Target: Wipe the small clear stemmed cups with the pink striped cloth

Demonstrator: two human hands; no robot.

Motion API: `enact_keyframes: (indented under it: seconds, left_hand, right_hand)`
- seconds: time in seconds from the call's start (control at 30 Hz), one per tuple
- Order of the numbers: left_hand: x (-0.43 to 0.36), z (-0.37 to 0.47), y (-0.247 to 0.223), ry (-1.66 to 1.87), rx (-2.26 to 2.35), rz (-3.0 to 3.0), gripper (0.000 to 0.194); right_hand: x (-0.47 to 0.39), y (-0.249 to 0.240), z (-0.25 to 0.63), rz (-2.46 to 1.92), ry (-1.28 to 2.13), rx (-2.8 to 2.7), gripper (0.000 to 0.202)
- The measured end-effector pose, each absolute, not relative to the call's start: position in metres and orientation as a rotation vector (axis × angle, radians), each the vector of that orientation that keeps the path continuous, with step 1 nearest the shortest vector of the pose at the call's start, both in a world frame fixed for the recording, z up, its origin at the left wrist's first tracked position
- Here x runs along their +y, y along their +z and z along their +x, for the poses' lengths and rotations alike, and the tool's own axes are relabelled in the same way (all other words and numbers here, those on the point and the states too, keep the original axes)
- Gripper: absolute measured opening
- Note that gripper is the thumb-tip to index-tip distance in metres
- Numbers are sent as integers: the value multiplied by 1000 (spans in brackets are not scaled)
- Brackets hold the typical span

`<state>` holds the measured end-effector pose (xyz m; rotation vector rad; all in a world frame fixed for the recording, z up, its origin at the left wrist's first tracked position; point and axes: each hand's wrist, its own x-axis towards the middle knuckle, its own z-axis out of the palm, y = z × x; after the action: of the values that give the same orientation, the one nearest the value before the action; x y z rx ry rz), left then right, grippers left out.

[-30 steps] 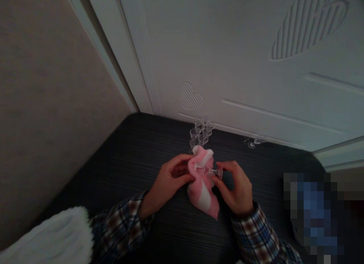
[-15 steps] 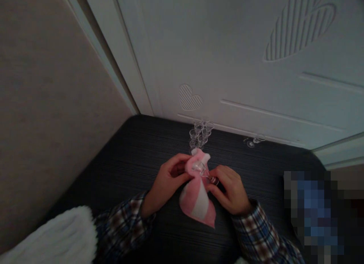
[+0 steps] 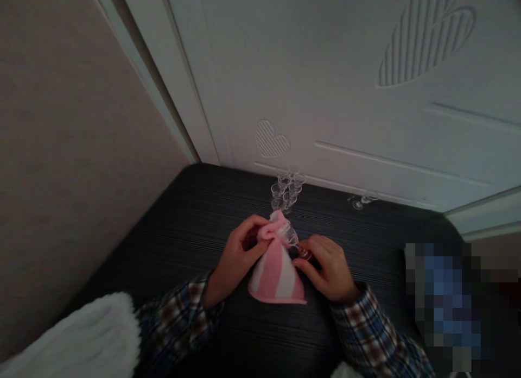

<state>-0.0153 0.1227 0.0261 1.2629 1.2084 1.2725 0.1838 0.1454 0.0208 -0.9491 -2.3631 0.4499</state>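
A pink and white striped cloth (image 3: 279, 275) is bunched at its top in my left hand (image 3: 239, 256), closed on it with thumb and fingers. Its lower part hangs spread toward me. My right hand (image 3: 328, 266) pinches the foot of a small clear stemmed glass (image 3: 291, 235), which lies tilted with its bowl against the cloth. Just beyond the cloth, several small stemmed glasses (image 3: 290, 190) stand close together on the dark table.
The dark wood-grain table (image 3: 163, 226) meets a white panel (image 3: 325, 68) with raised hearts. Another small glass (image 3: 366, 199) is near the panel at right. A blurred-out blue patch (image 3: 445, 302) is at the right edge, a white fluffy fabric (image 3: 85, 340) at lower left.
The cloth's bunched top has shifted slightly left, and its lower part has swung up and left. More of the glass bowl shows beside the cloth. Both hands keep their hold.
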Motion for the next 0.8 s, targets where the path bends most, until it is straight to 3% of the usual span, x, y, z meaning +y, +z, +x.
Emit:
enact_keyframes:
  seconds: [0.3,0.8]
  left_hand:
    - [118,-14,23,1276,881,1151,37]
    - [117,-8,18,1144,918,1218,47]
  right_hand:
    - [146,22,185,-965,407,-2316,13]
    - [147,21,185,-976,346,-2296,14]
